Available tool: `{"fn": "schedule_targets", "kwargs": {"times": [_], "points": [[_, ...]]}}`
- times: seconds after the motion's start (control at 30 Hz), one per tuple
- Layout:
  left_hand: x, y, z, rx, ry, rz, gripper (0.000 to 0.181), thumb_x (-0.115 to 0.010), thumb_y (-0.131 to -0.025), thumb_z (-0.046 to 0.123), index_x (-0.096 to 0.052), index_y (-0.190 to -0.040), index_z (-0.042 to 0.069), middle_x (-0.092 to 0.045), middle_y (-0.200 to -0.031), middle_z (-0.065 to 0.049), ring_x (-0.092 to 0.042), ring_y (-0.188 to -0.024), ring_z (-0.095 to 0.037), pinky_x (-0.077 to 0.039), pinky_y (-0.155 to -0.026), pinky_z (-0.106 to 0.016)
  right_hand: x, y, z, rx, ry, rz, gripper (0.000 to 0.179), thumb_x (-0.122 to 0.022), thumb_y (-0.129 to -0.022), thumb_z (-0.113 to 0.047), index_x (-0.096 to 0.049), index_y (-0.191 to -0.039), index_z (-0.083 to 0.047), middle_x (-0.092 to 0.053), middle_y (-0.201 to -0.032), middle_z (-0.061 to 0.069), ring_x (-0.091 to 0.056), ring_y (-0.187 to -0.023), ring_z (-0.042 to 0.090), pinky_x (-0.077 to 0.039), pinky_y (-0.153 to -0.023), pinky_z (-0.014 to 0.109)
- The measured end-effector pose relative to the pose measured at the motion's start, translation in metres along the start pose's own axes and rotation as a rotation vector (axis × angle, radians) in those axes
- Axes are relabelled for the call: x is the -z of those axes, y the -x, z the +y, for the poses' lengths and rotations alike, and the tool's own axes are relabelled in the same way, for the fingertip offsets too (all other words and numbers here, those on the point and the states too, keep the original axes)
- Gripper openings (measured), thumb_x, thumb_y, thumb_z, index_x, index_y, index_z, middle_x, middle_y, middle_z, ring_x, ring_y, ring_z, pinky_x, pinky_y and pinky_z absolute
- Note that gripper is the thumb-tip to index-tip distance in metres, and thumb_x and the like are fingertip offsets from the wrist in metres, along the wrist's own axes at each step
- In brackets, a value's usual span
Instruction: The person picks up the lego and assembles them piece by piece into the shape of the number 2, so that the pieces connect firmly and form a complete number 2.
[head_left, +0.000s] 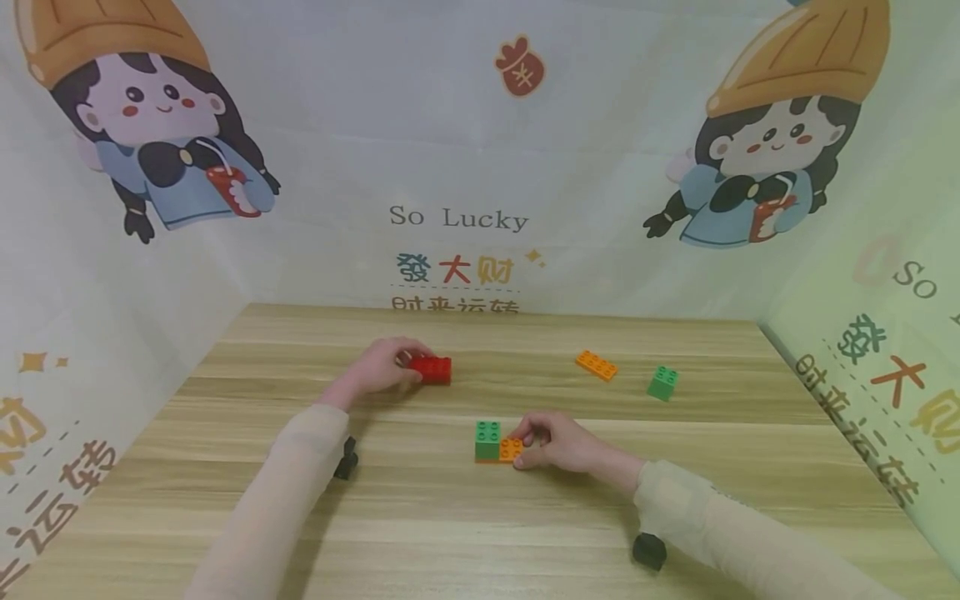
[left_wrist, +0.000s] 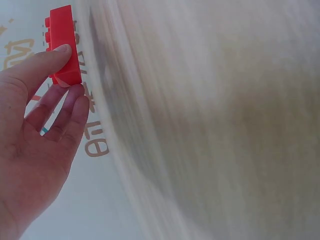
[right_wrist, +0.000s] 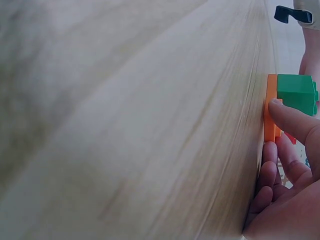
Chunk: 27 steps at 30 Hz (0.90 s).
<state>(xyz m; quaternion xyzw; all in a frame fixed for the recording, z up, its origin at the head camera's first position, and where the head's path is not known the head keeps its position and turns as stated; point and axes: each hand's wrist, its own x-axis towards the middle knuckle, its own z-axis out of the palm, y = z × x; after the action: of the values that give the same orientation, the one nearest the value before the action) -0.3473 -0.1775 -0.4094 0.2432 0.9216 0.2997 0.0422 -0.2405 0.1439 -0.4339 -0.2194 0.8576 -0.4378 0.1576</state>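
My left hand (head_left: 382, 367) pinches a long red brick (head_left: 435, 370) at its left end, toward the back of the table. In the left wrist view the thumb lies on one face of the red brick (left_wrist: 62, 37), with fingers behind it. Nearer the front, my right hand (head_left: 558, 442) holds the right end of a flat orange brick (head_left: 512, 451) between thumb and fingers. A green brick (head_left: 487, 440) sits on the left half of that orange piece. The right wrist view shows the green brick (right_wrist: 296, 92) attached to the orange brick (right_wrist: 270, 110).
To the right lie another flat orange brick (head_left: 596, 365) and a second green brick (head_left: 663, 383), apart from each other. The wooden table (head_left: 450, 533) meets a printed cloth backdrop (head_left: 337, 167) behind and at the sides.
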Motion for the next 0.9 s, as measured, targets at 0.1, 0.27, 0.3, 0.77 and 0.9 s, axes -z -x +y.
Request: {"fn": "schedule_targets", "kwargs": {"times": [0.1,0.27,0.3,0.77,0.9], "points": [[0.002,-0.001,0.003,0.011,0.001,-0.012,0.039,-0.073,-0.086,0.008,-0.067,-0.125,0.013,-0.068,-0.121,-0.013,-0.064,-0.104,-0.027,-0.054,-0.092,-0.043,0.000,0.000,0.000,0.005,0.001,0.000,0.028,-0.080,-0.081,-0.013,-0.069,-0.104,-0.004,-0.063,-0.097,0.008,-0.044,-0.074,0.014,-0.036,-0.063,0.018],[0.004,0.000,0.012,0.003,-0.016,-0.021,0.039,-0.074,-0.087,0.012,-0.067,-0.125,0.017,-0.069,-0.121,-0.008,-0.064,-0.103,-0.023,-0.055,-0.089,-0.038,0.000,0.000,0.001,0.013,0.002,0.000,0.027,-0.080,-0.081,-0.013,-0.069,-0.104,-0.003,-0.063,-0.096,0.008,-0.044,-0.075,0.014,-0.036,-0.064,0.019],[0.004,0.001,0.014,-0.004,-0.018,-0.019,0.039,-0.074,-0.087,0.012,-0.067,-0.125,0.017,-0.069,-0.121,-0.008,-0.064,-0.103,-0.023,-0.055,-0.088,-0.037,0.000,0.000,0.001,0.014,0.003,0.001,0.027,-0.080,-0.081,-0.013,-0.069,-0.104,-0.003,-0.063,-0.096,0.008,-0.044,-0.075,0.014,-0.036,-0.064,0.019],[0.001,0.006,0.042,-0.094,-0.001,0.024,0.039,-0.075,-0.085,0.010,-0.067,-0.123,0.014,-0.070,-0.122,-0.008,-0.066,-0.099,-0.021,-0.057,-0.087,-0.036,0.000,-0.001,0.003,0.022,0.009,0.003,0.027,-0.080,-0.081,-0.013,-0.069,-0.104,-0.004,-0.063,-0.095,0.008,-0.044,-0.075,0.014,-0.035,-0.065,0.019],[-0.001,0.007,0.049,-0.115,-0.008,0.026,0.039,-0.076,-0.085,0.010,-0.067,-0.123,0.014,-0.070,-0.123,-0.007,-0.066,-0.098,-0.020,-0.057,-0.085,-0.035,-0.001,-0.002,0.004,0.026,0.008,0.004,0.028,-0.080,-0.081,-0.013,-0.069,-0.104,-0.003,-0.063,-0.095,0.008,-0.044,-0.074,0.014,-0.035,-0.064,0.018]]}}
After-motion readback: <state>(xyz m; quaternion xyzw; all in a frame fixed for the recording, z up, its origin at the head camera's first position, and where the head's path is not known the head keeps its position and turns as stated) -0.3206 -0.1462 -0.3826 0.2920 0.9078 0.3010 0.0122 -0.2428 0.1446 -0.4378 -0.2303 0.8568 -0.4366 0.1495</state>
